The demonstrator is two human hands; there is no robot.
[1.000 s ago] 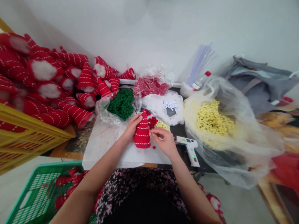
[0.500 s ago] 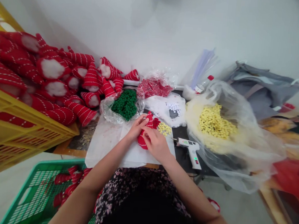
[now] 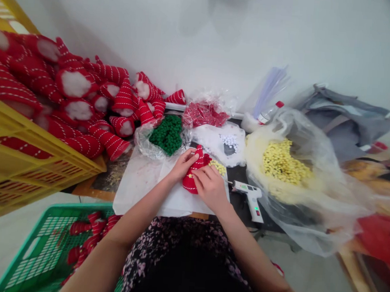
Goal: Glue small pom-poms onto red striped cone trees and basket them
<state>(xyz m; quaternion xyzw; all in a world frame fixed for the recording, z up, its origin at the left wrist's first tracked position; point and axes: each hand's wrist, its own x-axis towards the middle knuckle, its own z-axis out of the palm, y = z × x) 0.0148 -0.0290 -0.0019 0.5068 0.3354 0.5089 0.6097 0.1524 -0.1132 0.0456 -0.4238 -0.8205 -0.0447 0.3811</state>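
In the head view, my left hand (image 3: 183, 164) is closed around the upper side of a red cloth cone (image 3: 192, 185) with white dashed stitching, and its narrow tip points away from me. My right hand (image 3: 211, 187) comes in from the other side, its fingers drawn narrow and bunched against the front of the cone, just beside a small yellow piece (image 3: 190, 176) on the cloth; I cannot tell whether they pinch anything or only press. The cone is in front of me over a white sheet (image 3: 138, 182) on the bench (image 3: 239, 173); I can't make out whether its base touches the paper.

Just beyond my right hand lie loose yellow pieces (image 3: 217, 167) and, partly hidden by it, a few dark red pieces (image 3: 207, 158). A white glue gun (image 3: 252, 199) with a green light lies near that hand, its nozzle towards it. Farther back, green pompoms (image 3: 166, 134) fill a clear bag, with a white bag (image 3: 204, 134) of white pieces beside it. To my right is a big bag of yellow pieces (image 3: 286, 164); to my left, stuffed red cones (image 3: 76, 85) are heaped above a yellow crate (image 3: 29, 151), and a green basket (image 3: 27, 236) below holds smaller red items (image 3: 85, 247)
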